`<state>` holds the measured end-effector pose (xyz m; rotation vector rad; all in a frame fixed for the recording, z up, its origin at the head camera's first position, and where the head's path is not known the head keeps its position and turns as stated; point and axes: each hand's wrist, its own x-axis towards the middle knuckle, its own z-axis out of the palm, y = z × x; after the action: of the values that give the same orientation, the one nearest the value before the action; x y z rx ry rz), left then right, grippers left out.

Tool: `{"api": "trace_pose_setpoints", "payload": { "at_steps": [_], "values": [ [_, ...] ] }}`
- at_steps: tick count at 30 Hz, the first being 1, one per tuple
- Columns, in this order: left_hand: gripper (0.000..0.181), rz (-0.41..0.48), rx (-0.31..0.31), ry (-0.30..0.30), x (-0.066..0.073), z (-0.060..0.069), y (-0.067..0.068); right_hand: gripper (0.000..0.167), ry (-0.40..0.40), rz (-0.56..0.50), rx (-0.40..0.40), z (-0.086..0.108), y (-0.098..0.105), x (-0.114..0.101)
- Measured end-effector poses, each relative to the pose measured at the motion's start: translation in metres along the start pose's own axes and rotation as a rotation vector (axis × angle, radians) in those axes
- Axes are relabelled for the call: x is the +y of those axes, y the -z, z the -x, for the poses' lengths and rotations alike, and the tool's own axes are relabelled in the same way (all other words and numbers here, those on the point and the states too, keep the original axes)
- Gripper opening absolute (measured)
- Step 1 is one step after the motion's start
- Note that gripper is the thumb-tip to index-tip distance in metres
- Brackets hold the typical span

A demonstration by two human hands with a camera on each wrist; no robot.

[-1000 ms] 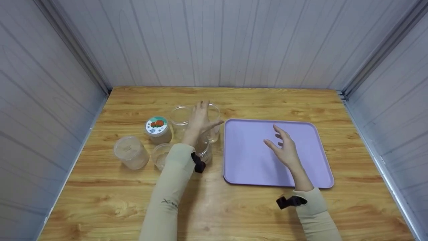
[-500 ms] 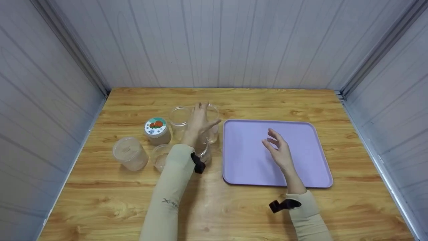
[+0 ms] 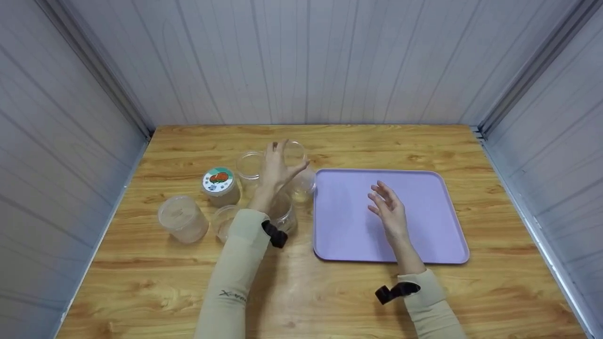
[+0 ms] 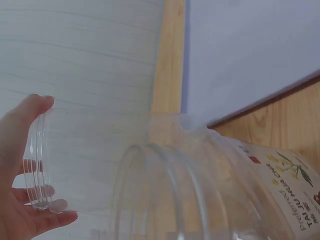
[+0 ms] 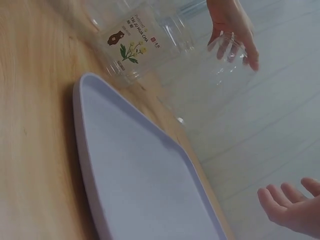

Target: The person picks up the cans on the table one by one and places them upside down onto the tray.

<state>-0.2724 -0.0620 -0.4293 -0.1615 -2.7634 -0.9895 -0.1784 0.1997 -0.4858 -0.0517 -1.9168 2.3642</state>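
Note:
My left hand [image 3: 274,172] grips a clear plastic jar [image 3: 304,184] around its rim, thumb on one side and fingers on the other, as the left wrist view shows. This jar [image 4: 95,155] is tilted, its base toward the tray's left edge. Just in front of it, partly under my left forearm, stands another clear jar [image 3: 287,221] with a printed flower label [image 5: 135,45]. Over the lilac tray [image 3: 348,226] hovers my right hand [image 3: 390,212], fingers loosely bent and holding nothing.
Left of my left hand stand a clear jar [image 3: 249,165], a lidded tub [image 3: 219,181] with a red picture, a cloudy tub [image 3: 183,219] and a low clear container [image 3: 224,219] partly behind my sleeve. Panel walls [image 3: 301,61] enclose the wooden table [image 3: 301,301].
My left hand has lifted and tipped the jar, its base swinging right toward the tray. The right hand has drifted a little left above the tray.

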Motion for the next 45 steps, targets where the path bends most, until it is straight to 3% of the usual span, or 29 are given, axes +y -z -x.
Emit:
{"api": "trace_pose_setpoints", "payload": {
  "at_steps": [6, 12, 23, 35, 45],
  "values": [
    [0.077, 0.079, 0.074, -0.014, 0.008, 0.009, 0.005, 0.048, -0.051, -0.09, 0.005, -0.001, -0.003, -0.002],
    [0.08, 0.164, 0.109, -0.018, 0.014, 0.02, 0.01, 0.046, -0.075, -0.159, -0.045, -0.001, -0.002, -0.005],
    [0.076, 0.348, 0.231, -0.114, 0.028, 0.041, 0.01, 0.049, -0.151, -0.324, -0.111, -0.003, -0.001, -0.011],
    [0.069, 0.484, 0.286, -0.127, 0.034, 0.063, 0.007, 0.052, -0.217, -0.4, -0.223, -0.009, -0.001, -0.009],
    [0.065, 0.594, 0.248, -0.152, 0.038, 0.077, 0.0, 0.062, -0.236, -0.448, -0.369, -0.01, -0.003, -0.01]
  ]
}}
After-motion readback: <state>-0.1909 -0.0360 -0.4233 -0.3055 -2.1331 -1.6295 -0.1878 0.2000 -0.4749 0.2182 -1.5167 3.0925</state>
